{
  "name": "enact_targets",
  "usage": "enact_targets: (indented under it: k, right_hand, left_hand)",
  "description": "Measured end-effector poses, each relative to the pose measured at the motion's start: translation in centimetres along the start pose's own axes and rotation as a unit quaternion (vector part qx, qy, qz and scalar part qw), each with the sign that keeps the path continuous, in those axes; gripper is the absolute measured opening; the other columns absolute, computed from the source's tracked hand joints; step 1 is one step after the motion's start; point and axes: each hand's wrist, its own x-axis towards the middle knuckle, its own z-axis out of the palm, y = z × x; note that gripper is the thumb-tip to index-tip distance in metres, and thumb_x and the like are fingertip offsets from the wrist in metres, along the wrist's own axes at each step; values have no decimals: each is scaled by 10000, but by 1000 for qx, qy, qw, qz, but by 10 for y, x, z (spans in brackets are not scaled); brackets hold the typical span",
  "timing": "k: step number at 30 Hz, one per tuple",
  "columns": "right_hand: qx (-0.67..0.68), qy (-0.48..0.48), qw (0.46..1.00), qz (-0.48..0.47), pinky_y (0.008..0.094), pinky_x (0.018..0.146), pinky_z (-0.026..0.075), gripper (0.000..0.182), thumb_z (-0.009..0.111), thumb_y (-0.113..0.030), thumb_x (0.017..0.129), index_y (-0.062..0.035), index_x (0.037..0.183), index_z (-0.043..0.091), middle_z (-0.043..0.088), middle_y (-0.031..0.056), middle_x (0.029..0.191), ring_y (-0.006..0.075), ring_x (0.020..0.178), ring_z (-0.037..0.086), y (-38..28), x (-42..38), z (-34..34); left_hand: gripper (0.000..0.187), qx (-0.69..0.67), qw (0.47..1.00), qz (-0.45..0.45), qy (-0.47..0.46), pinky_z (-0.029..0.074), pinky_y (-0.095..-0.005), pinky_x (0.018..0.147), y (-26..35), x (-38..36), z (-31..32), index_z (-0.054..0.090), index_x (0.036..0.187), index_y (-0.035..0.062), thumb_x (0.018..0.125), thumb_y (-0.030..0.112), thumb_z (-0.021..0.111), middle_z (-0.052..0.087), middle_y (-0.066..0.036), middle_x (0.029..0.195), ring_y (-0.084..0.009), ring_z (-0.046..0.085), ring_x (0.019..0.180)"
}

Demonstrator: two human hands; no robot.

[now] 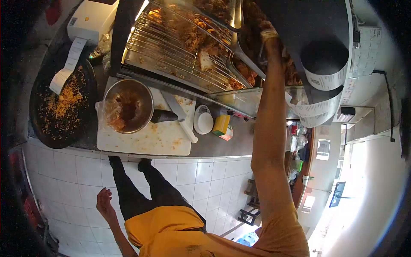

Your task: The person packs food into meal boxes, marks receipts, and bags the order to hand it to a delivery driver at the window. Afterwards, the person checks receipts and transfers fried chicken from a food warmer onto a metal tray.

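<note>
My right arm reaches up into a lit food warmer case. My right hand (270, 37) is among dark browned food pieces at the back right; its fingers are too dark and hidden to show what they hold, if anything. Near it lie metal tray edges (248, 60) and a wire rack (171, 51) with fried-looking pieces and crumbs. My left hand (106, 203) hangs low beside my leg over the tiled floor, fingers loosely bent, with nothing in it.
On the counter, a white cutting board (141, 145) bears a steel bowl (149, 107) with reddish contents and a plastic bag, plus a knife (190, 130). Beside it are a white lidded container (203, 121) and a yellow box (221, 125). A black tray (40, 111) holds crumbs below a receipt printer (92, 21).
</note>
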Motion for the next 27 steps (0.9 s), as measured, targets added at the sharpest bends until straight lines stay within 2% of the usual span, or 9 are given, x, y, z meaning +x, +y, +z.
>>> enact_targets:
  k: [2,3,6,9,13,19,20,22,27]
  right_hand:
    - [5,-3,1000,-4,415,994,481,308,574,-227,957,-35,1196,609,629,207,1187,272,1134,610,11,-5,0]
    - [7,-5,1000,-7,415,996,479,311,570,-229,959,-35,1199,607,627,208,1191,273,1137,608,14,-6,0]
    - [14,-7,1000,-14,415,1001,473,321,559,-238,963,-35,1208,601,619,210,1202,275,1143,603,22,-3,-4]
    - [13,-8,1000,-19,416,1007,468,331,549,-246,967,-35,1218,595,612,212,1213,277,1149,597,21,2,-11]
    - [-11,-16,999,-47,417,1015,461,344,535,-257,973,-34,1230,587,601,214,1227,280,1158,590,-6,21,-11]
    - [-36,-56,993,-100,418,1026,450,365,514,-274,981,-34,1249,576,586,218,1249,284,1171,580,-79,75,29]
    - [-38,-60,992,-101,418,1028,448,368,510,-277,983,-34,1252,574,584,219,1253,285,1173,578,-84,74,34]
    - [-43,-68,992,-102,418,1032,445,375,503,-282,985,-33,1258,570,579,220,1260,286,1177,574,-83,78,39]
    - [-38,-74,992,-98,419,1041,436,392,485,-296,992,-33,1273,560,566,223,1278,290,1188,565,-73,69,42]
  left_hand:
    - [266,-8,1000,-18,1,521,-318,812,2,-1,4,684,1146,52,994,253,599,709,-56,1007,-160,666,937]
    - [231,-48,999,22,0,517,-306,812,-12,2,4,687,1139,52,992,208,600,709,-56,1000,-156,662,928]
    - [211,-40,999,-19,23,507,-287,798,-22,5,-3,683,1145,48,998,158,578,706,-53,1010,-150,656,915]
    - [215,-38,998,-4,43,497,-276,793,-17,8,-12,677,1153,41,999,151,574,704,-48,1017,-147,651,913]
    - [256,-136,989,-32,55,487,-275,805,-38,12,-21,670,1164,32,983,199,599,701,-46,1021,-144,647,923]
    - [253,-45,996,-28,75,499,-280,802,-27,3,-15,665,1166,20,979,178,601,700,-50,1026,-149,652,930]
    - [251,-67,995,-29,74,502,-283,802,-29,2,-16,666,1167,22,982,176,595,701,-52,1030,-152,655,933]
    - [247,-112,990,-33,74,509,-288,802,-33,0,-16,667,1167,25,987,173,584,704,-56,1038,-158,659,939]
    - [244,-71,993,-22,95,509,-287,797,-12,0,-12,671,1167,33,998,183,577,701,-59,1021,-158,657,923]
